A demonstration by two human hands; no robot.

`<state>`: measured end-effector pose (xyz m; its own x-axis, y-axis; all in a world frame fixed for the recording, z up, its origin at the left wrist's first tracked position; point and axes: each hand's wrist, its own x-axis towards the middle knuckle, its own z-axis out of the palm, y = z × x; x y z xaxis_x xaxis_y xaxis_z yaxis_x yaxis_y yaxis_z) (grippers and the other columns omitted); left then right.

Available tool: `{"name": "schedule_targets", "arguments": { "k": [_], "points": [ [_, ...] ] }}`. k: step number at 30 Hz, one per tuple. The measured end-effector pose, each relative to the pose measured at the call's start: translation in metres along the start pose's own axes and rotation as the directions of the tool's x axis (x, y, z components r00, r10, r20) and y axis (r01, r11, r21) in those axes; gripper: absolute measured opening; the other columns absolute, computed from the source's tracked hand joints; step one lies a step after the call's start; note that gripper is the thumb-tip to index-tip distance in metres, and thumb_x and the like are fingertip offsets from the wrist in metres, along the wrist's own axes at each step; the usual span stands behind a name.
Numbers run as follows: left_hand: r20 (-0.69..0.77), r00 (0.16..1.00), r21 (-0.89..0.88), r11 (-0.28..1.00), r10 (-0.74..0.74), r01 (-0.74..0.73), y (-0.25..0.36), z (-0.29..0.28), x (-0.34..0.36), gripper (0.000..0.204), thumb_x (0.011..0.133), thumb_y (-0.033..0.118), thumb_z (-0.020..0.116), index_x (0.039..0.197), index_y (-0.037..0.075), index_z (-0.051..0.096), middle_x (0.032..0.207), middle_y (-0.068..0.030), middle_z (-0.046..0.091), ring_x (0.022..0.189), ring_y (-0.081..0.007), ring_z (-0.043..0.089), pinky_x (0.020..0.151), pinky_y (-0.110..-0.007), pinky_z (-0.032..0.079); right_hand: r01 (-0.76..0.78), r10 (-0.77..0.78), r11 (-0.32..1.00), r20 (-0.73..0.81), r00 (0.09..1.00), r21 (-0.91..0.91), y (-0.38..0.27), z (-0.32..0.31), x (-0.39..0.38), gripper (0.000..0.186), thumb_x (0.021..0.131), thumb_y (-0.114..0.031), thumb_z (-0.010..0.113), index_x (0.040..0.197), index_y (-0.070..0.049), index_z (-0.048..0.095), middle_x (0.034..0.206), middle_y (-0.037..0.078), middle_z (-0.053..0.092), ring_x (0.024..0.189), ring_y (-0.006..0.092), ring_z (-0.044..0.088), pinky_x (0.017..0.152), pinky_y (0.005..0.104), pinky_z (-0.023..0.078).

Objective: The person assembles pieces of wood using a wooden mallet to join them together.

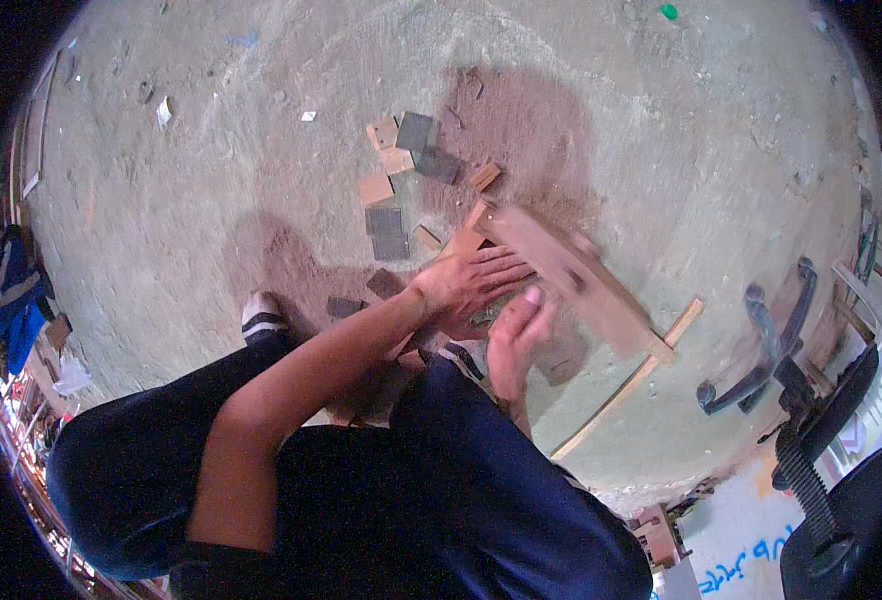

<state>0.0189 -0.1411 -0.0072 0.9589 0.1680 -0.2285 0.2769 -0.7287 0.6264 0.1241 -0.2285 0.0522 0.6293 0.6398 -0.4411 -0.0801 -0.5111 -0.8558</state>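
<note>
My left hand (469, 286) lies with its fingers stretched out flat, close to the near side of a long brown wooden board (571, 275). Part of an orange-brown wooden piece (464, 238) shows just beyond this hand. The board slants from upper left to lower right and is smeared by motion, with a dark spot near its middle. Below the board, my right hand (517, 338) has its fingers curled in and its thumb up. What it holds, if anything, is hidden. The board's lower end lies over a thin wooden strip (616, 405).
Several small wooden blocks (376, 188) and dark grey ridged blocks (388, 232) lie beyond my left hand. Reddish dust (541, 120) covers patches of the floor. A dark legged metal base (771, 340) stands at right. Blue cloth (23, 310) lies at the far left.
</note>
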Motion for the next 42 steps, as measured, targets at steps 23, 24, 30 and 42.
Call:
{"name": "schedule_targets", "arguments": {
  "k": [23, 24, 30, 42],
  "points": [
    [-0.054, 0.999, -0.109, 0.994, -0.008, 0.002, 0.000, 0.010, -0.002, 0.106, 0.071, 0.049, 0.072, 0.154, 0.000, 0.029, 0.164, -0.0149, 0.022, 0.153, -0.0270, 0.018, 0.127, -0.040, 0.009, 0.265, -0.212, 0.922, 0.206, 0.955, -0.282, 0.003, -0.015, 0.012, 0.030, 0.107, -0.032, 0.047, 0.094, -0.004, 0.046, 0.072, -0.001, 0.040, 0.059, 0.0099, 0.041, 0.050, 0.0278, 0.035],
    [-0.197, 0.979, 0.013, 0.999, 0.044, -0.042, 0.001, 0.010, -0.002, 0.106, 0.070, 0.050, 0.072, 0.154, 0.000, 0.029, 0.164, -0.0149, 0.022, 0.153, -0.0271, 0.018, 0.127, -0.040, 0.009, 0.230, -0.188, 0.940, 0.180, 0.966, -0.252, 0.004, -0.016, 0.011, 0.034, 0.107, -0.033, 0.046, 0.090, -0.003, 0.047, 0.073, 0.001, 0.042, 0.062, 0.0127, 0.044, 0.053, 0.0307, 0.038],
    [-0.076, 0.997, -0.012, 0.999, 0.030, -0.031, -0.001, 0.002, -0.002, 0.111, 0.068, 0.050, 0.073, 0.154, -0.002, 0.027, 0.165, -0.0150, 0.020, 0.154, -0.0269, 0.016, 0.128, -0.040, 0.007, -0.028, 0.028, 1.000, 0.075, 0.997, -0.004, 0.001, -0.009, 0.010, 0.023, 0.108, -0.034, 0.043, 0.108, -0.011, 0.043, 0.066, -0.005, 0.034, 0.049, 0.0033, 0.031, 0.042, 0.0210, 0.025],
    [-0.284, 0.955, 0.007, 0.996, 0.089, -0.091, -0.003, 0.007, -0.003, 0.109, 0.067, 0.047, 0.071, 0.153, -0.003, 0.027, 0.165, -0.0172, 0.018, 0.155, -0.0260, 0.012, 0.128, -0.040, 0.006, -0.357, 0.254, 0.903, 0.374, 0.892, 0.239, -0.019, -0.041, 0.025, 0.031, 0.106, -0.047, 0.043, 0.102, -0.016, 0.045, 0.058, -0.007, 0.024, 0.042, 0.0028, 0.018, 0.035, 0.0214, 0.014]
  ]
}}
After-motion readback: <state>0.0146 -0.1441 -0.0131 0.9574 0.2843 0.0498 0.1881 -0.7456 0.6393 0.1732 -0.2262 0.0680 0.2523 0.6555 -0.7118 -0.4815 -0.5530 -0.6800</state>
